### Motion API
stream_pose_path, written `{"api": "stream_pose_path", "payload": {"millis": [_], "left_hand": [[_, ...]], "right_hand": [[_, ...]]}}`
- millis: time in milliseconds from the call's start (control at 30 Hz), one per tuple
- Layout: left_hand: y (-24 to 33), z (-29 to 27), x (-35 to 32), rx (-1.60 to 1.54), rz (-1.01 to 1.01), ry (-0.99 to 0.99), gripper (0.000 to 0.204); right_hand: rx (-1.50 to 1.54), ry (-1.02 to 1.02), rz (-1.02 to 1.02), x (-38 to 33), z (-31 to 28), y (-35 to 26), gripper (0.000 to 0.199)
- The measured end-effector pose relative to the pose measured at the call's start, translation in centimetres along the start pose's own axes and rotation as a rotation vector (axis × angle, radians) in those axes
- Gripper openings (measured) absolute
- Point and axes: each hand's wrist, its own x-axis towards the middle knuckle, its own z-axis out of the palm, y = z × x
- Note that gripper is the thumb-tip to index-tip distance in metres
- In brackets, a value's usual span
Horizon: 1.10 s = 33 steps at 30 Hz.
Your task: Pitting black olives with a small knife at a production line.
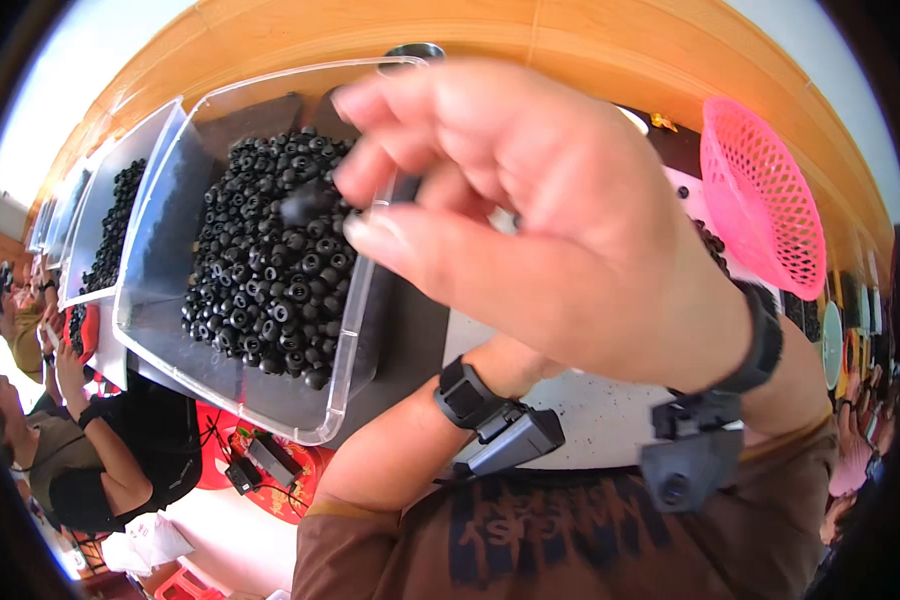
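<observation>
My right hand point(560, 210) is raised close to the camera over a clear plastic bin point(160, 330) heaped with several small black round parts point(270, 270). Its fingertips pinch one small black part point(305, 200), which is blurred. My left forearm point(400, 450) comes up from below and wears a black wrist strap with a small device point(500, 435). Only the base of my left hand point(510, 365) shows. Its fingers are hidden behind my right hand.
A second clear bin point(110, 220) of black parts stands to the left, with more bins beyond it. A pink mesh basket point(760, 190) lies at the right on the white tabletop point(590, 415). Other people point(100, 450) sit at lower left beside a red stool point(280, 480).
</observation>
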Motion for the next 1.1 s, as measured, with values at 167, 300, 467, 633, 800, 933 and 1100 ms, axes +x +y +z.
{"api": "stream_pose_path", "payload": {"millis": [167,300,467,633,800,933,1100], "left_hand": [[2.5,-2.4,0.7,0.095,0.046,0.148,0.017],[4.5,-3.7,1.6,0.117,0.023,0.292,0.013],[5.0,-4.8,2.1,-0.004,-0.051,0.355,0.008],[3.7,-3.7,2.4,0.067,-0.166,0.314,0.009],[3.3,-3.1,2.3,0.113,-0.187,0.313,0.009],[3.3,-2.9,2.4,0.124,-0.179,0.304,0.009],[3.6,-2.6,2.2,0.127,-0.173,0.291,0.008]], "right_hand": [[0.045,0.07,0.051,-2.1,-2.0,0.7,0.032],[-0.061,0.088,0.224,-6.9,-5.0,2.3,0.015],[-0.456,-0.153,0.167,-10.7,-4.9,6.2,0.011],[-0.803,-0.271,0.036,-13.1,-3.0,8.5,0.015],[-1.03,-0.31,-0.013,-13.0,-2.2,9.1,0.016],[-1.031,-0.299,-0.026,-12.7,-2.4,9.3,0.015],[-0.62,-0.061,0.038,-12.8,-3.3,8.8,0.015]]}}
